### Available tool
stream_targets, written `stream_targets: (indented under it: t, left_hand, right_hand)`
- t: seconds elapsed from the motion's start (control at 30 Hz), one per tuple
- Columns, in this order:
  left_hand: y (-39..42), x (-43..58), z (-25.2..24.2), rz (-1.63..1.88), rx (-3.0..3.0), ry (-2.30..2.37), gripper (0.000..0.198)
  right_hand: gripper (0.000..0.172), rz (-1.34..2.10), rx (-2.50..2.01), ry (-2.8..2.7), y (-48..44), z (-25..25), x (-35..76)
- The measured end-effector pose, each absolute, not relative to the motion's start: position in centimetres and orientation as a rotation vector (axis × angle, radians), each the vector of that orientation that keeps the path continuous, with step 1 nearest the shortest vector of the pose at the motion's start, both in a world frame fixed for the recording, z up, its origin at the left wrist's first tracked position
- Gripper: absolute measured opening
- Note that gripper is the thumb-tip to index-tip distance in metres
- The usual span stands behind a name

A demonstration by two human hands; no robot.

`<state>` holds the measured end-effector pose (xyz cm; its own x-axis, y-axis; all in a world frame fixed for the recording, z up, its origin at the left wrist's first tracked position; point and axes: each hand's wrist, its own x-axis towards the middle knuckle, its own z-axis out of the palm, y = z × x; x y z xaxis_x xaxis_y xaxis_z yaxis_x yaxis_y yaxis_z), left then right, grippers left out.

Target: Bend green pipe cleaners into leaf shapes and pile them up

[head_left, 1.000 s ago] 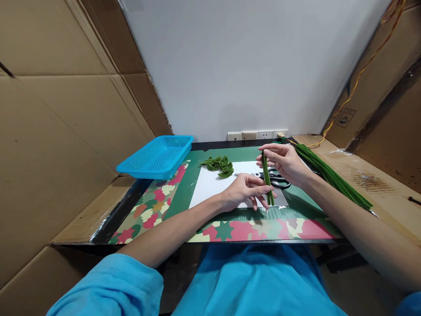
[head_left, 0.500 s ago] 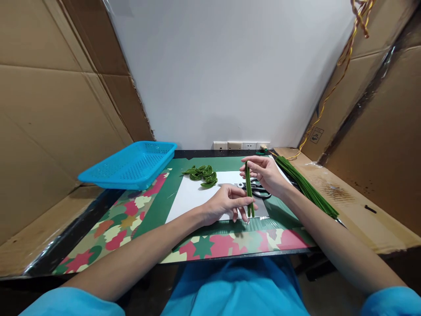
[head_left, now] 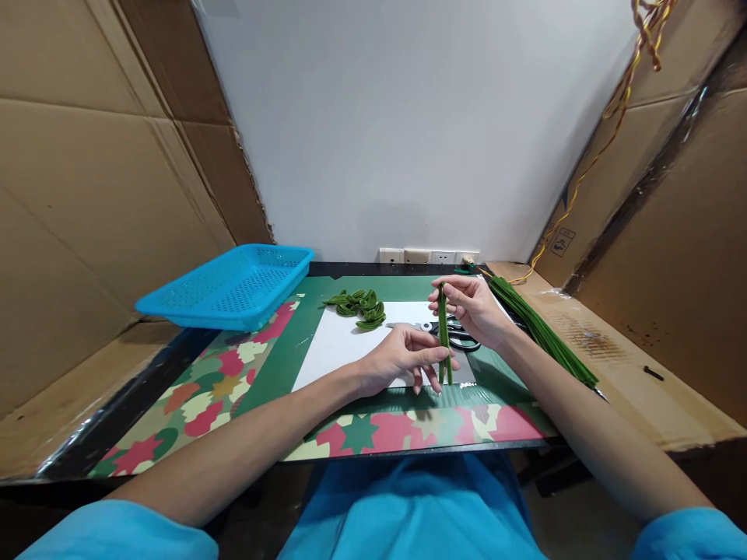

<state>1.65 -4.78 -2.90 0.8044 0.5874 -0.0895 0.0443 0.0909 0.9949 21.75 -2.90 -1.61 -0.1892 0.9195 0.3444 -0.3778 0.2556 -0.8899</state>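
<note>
A green pipe cleaner, doubled into two strands lying side by side, stands nearly upright between my hands. My right hand pinches its upper end. Lower down, my left hand grips the strands between thumb and fingers, and their two loose ends stick out below, slightly apart. Behind the pipe cleaner lies a pair of scissors with black handles, partly covered by my hands. Several bent green pipe cleaner pieces lie in a heap at the far edge of the white paper.
A blue plastic basket stands at the left. On the right lies a bundle of long green pipe cleaners. Cardboard walls rise on both sides, sockets line the back wall, and a twisted yellow wire hangs at right.
Both hands keep their hold on the doubled pipe cleaner, with only a slight shift of the fingers. The view has moved slightly.
</note>
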Motion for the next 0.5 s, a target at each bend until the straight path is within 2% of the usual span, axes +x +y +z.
stream_targets:
  t: [0.5]
  left_hand:
    - [-4.85, 1.69, -2.78, 0.453, 1.416, 0.549, 0.043]
  right_hand:
    - [0.032, 1.309, -0.572, -1.244, -2.97, -1.45, 21.61]
